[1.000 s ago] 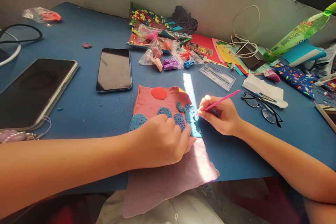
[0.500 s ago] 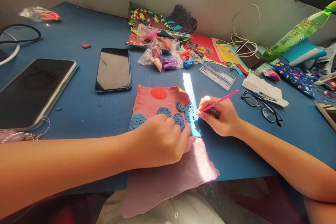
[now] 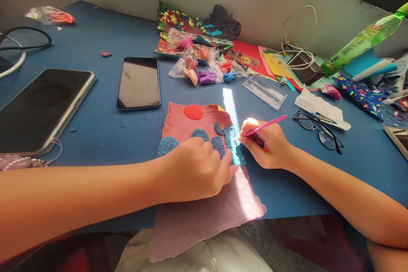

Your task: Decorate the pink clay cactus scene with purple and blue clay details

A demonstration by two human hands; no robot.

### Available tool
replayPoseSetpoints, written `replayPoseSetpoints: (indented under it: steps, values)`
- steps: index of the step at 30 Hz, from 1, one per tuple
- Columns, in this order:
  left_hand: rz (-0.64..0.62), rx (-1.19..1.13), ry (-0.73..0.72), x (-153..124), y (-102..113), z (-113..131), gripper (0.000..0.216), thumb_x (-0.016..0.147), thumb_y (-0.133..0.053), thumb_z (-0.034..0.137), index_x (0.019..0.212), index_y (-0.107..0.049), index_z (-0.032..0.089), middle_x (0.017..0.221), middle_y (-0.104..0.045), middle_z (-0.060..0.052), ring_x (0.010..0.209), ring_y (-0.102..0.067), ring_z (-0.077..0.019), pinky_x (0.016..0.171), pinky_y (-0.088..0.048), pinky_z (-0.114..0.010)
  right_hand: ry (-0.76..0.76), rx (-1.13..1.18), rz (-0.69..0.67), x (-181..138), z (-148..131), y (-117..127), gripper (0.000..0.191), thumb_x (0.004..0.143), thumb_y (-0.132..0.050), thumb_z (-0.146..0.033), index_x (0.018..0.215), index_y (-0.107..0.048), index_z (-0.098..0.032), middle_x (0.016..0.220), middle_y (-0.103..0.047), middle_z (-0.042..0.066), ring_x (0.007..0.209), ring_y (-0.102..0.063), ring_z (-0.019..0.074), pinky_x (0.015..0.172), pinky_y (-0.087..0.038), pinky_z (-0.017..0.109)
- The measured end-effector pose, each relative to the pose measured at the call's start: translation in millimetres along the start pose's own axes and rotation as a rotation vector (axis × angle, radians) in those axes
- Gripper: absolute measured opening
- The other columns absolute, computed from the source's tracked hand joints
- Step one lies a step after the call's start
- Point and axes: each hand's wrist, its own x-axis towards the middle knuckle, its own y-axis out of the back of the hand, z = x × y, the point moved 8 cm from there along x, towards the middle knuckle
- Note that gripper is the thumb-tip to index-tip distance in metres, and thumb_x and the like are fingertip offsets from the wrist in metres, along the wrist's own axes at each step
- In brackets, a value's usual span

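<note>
Clay relief sheet (image 3: 177,127): at the near side of the blue table (image 3: 95,97), around the middle; a paler pink sheet (image 3: 204,225) runs on from it past the table's near edge, and whether the two are one piece cannot be told.
Red disc (image 3: 193,111): flat on the relief, near its far edge.
Blue clay shapes (image 3: 167,146): across the relief, bearing small purple dots.
Progress: disc and blue shapes are in place; those at left and middle look well dotted, while the right one seems sparser and less finished, though sunlight blurs it and the left hand hides part of the relief.
Right hand (image 3: 264,142): pinching a pink stick tool (image 3: 270,122), its tip at the right blue shape.
Left hand (image 3: 200,168): curled over the relief, fingers bent; whether they pinch anything cannot be told.
Clear bags (image 3: 177,69): beyond the relief, clustered, holding peach, purple, red and blue clay.
Far-left bag (image 3: 40,15): clear, with orange-red clay inside.
Green bottle (image 3: 360,44): leaning at far right; contents unclear.
Patterned pouch (image 3: 360,95): near the bottle; inside not visible.
</note>
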Motion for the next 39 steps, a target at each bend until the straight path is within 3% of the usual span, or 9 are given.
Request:
replayPoseSetpoints:
  steps: [16, 22, 24, 28, 33, 36, 37, 39]
  values:
    - [0.018, 0.028, 0.019, -3, 1, -1, 0.026, 0.089, -0.052, 0.027, 0.068, -0.061, 0.014, 0.042, -0.046, 0.003, 0.036, -0.042, -0.0125, 0.039, -0.025, -0.027, 0.05, -0.172, -0.037, 0, -6, -6, 0.012, 0.083, -0.045, -0.013, 0.074, -0.043, -0.02, 0.059, -0.047, -0.002, 0.046, -0.039, 0.0097, 0.045, -0.033, 0.022]
    - [0.004, 0.034, 0.004, -1, 2, -1, 0.024, 0.089, -0.052, 0.028, 0.076, -0.064, 0.012, 0.042, -0.046, 0.004, 0.036, -0.041, -0.0115, 0.039, -0.026, -0.026, 0.022, 0.088, 0.205, -3, -6, 13, 0.008, 0.087, -0.05, -0.014, 0.081, -0.049, -0.02, 0.064, -0.051, -0.002, 0.049, -0.044, 0.0082, 0.048, -0.037, 0.021]
    - [0.018, 0.052, 0.014, -1, 4, -2, 0.024, 0.089, -0.052, 0.028, 0.08, -0.066, 0.011, 0.043, -0.047, 0.004, 0.037, -0.042, -0.0114, 0.039, -0.027, -0.026, 0.015, 0.117, 0.206, -3, -5, 14, 0.011, 0.088, -0.05, -0.017, 0.078, -0.049, -0.02, 0.061, -0.05, -0.003, 0.049, -0.045, 0.0083, 0.047, -0.037, 0.021]
    - [0.07, 0.083, 0.012, -2, 10, -1, 0.021, 0.087, -0.057, 0.027, 0.091, -0.067, 0.01, 0.044, -0.048, 0.005, 0.039, -0.042, -0.0108, 0.038, -0.028, -0.025, 0.054, 0.039, 0.125, -1, -8, 7, 0.014, 0.087, -0.052, -0.019, 0.073, -0.05, -0.02, 0.055, -0.049, -0.004, 0.045, -0.038, 0.0069, 0.044, -0.034, 0.02]
    - [0.101, 0.018, -0.015, -2, 16, 1, 0.02, 0.083, -0.062, 0.027, 0.076, -0.068, 0.009, 0.044, -0.047, 0.004, 0.037, -0.041, -0.0102, 0.036, -0.029, -0.026, 0.006, 0.048, 0.14, 0, -7, 9, 0.009, 0.088, -0.048, -0.014, 0.085, -0.055, -0.019, 0.065, -0.057, -0.001, 0.049, -0.046, 0.0086, 0.049, -0.039, 0.022]
    - [0.18, -0.092, -0.064, -4, 25, 6, 0.019, 0.081, -0.061, 0.026, 0.091, -0.068, 0.012, 0.043, -0.041, 0.006, 0.037, -0.037, -0.0098, 0.035, -0.026, -0.026, -0.062, 0.103, 0.172, -1, -2, 12, 0.012, 0.09, -0.043, -0.015, 0.087, -0.055, -0.019, 0.073, -0.059, 0.002, 0.053, -0.05, 0.0101, 0.051, -0.041, 0.024]
    - [0.23, -0.14, -0.077, -6, 29, 8, 0.015, 0.08, -0.062, 0.026, 0.09, -0.067, 0.015, 0.043, -0.039, 0.007, 0.037, -0.034, -0.0098, 0.035, -0.024, -0.026, -0.077, 0.118, 0.169, -1, -1, 12, 0.013, 0.09, -0.042, -0.016, 0.086, -0.054, -0.019, 0.074, -0.059, 0.003, 0.054, -0.05, 0.01, 0.051, -0.041, 0.024]
    - [0.342, -0.24, -0.09, -11, 37, 12, 0.015, 0.078, -0.063, 0.03, 0.067, -0.059, 0.021, 0.043, -0.037, 0.006, 0.041, -0.031, -0.0105, 0.037, -0.022, -0.027, -0.086, 0.14, 0.152, -1, 0, 11, 0.015, 0.091, -0.041, -0.016, 0.085, -0.054, -0.019, 0.074, -0.058, 0.002, 0.054, -0.049, 0.0101, 0.05, -0.041, 0.025]
